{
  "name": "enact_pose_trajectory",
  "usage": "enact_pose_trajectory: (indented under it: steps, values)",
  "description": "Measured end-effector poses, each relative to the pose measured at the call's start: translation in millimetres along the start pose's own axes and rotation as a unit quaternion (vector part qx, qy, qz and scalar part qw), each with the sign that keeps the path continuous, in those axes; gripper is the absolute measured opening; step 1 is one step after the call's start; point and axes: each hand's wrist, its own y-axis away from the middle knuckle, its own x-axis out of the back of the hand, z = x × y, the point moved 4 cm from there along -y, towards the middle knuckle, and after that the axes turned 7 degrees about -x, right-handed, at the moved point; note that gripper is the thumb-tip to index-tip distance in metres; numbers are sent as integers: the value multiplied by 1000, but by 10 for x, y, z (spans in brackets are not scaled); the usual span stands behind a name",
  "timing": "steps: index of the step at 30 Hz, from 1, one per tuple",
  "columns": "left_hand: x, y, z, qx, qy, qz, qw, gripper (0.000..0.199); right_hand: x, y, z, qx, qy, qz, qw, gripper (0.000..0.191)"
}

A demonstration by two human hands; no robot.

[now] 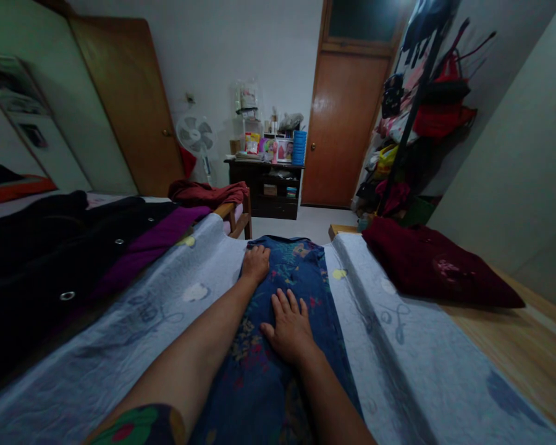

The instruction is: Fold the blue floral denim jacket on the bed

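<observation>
A dark blue garment with a floral print point(312, 296) lies flat and lengthwise in front of me on a light grey patterned sheet point(176, 303). My left hand point(256, 264) rests palm down near the garment's far left edge, fingers close together and slightly bent. Closer to me, my right hand point(289, 324) presses flat on the middle of the cloth with its fingers spread. Part of the garment is hidden under my forearms.
A folded maroon garment point(426, 262) lies at the right, partly on a wooden surface point(514, 340). Black and purple clothing point(134, 253) covers the left side. Beyond stand a fan point(197, 136), a dark cabinet point(259, 188), a wooden door point(340, 123) and hanging bags point(445, 114).
</observation>
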Motion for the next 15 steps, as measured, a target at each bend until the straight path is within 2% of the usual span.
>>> enact_pose_trajectory:
  steps: [7,11,15]
  values:
    - [25,33,96,13,-1,-74,997,32,-13,-11,12,1,-11,8,1000,73]
    - [123,99,124,21,-2,-95,995,32,-27,-15,22,-1,-11,12,1000,72]
    - [221,246,163,-2,9,-118,993,38,-27,-10,21,3,-7,23,1000,67]
